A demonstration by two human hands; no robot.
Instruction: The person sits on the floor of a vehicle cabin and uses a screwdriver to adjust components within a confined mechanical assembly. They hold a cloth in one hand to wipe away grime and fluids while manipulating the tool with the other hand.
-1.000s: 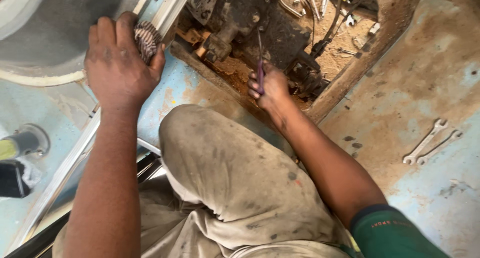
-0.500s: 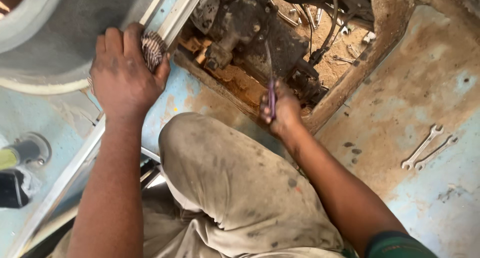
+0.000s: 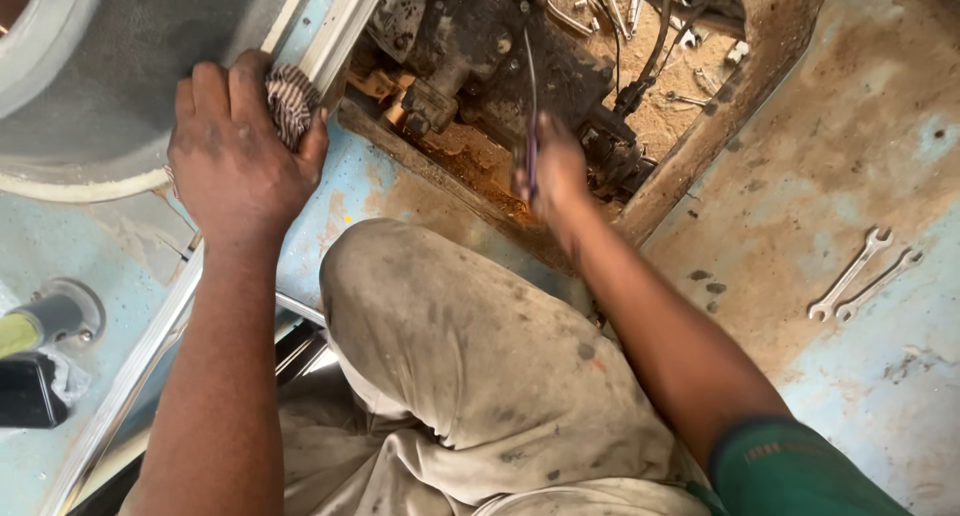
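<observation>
- Nearest is the person's bent knee [image 3: 470, 356] in dirty pale trousers, with both arms reaching out past it
- Near left, a small black and yellow thing [image 3: 30, 361] sits on the blue floor; it is cut off by the edge and I cannot tell what it is
- The left hand [image 3: 240, 156] rests flat on the edge of a big grey curved part [image 3: 90, 66], fingers bent around a striped rag [image 3: 292, 101]
- The right hand [image 3: 555, 171] is closed around a purple-handled screwdriver [image 3: 528, 126], its thin shaft pointing away into the greasy black machine [image 3: 480, 46] down in the rusty hole
- On the right, two spanners [image 3: 865, 276] lie side by side on the rusty floor [image 3: 850, 126], well apart from both hands
- Far off, black hoses [image 3: 655, 36] and loose bits lie on the dirt under the hole
- The screwdriver could slip off the greasy metal and the hand could hit a sharp rusty edge
- The rag could slide, and then the leaning hand would slip too
- The tip of the screwdriver is lost in the dark parts, so I cannot tell what it touches
</observation>
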